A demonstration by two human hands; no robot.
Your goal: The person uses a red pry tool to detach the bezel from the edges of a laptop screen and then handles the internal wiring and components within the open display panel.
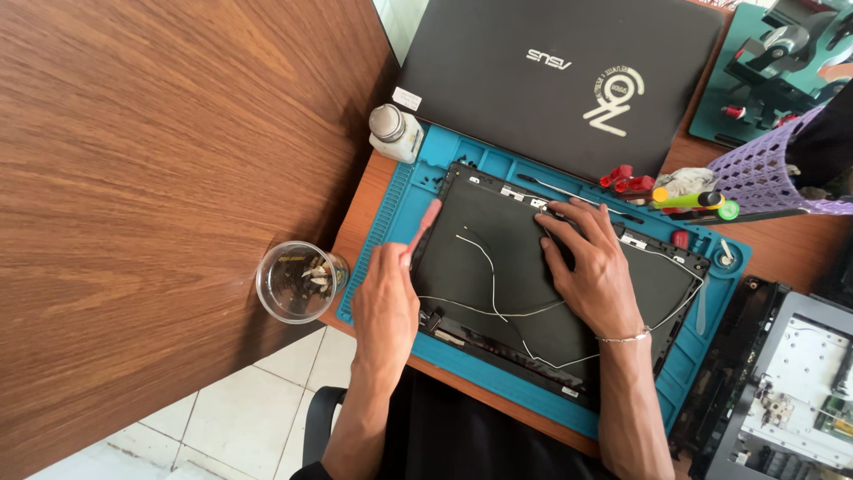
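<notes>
A black laptop lid panel [498,267] lies inner side up on a blue work mat [418,169], with thin white wires [484,258] running across it. My left hand [386,298] is at the panel's left edge and holds a slim pink pry tool [423,229] whose tip touches that edge. My right hand [591,262] rests flat on the panel's upper middle, fingers spread and pressing near the top rim. A thin bracelet sits on that wrist.
A closed black laptop [551,80] lies beyond the mat. A small white bottle [394,132] stands at the mat's top left corner. A glass cup [298,282] sits on the brown wooden surface. Screwdrivers and a purple basket [769,173] lie right; an opened laptop chassis [782,382] lies lower right.
</notes>
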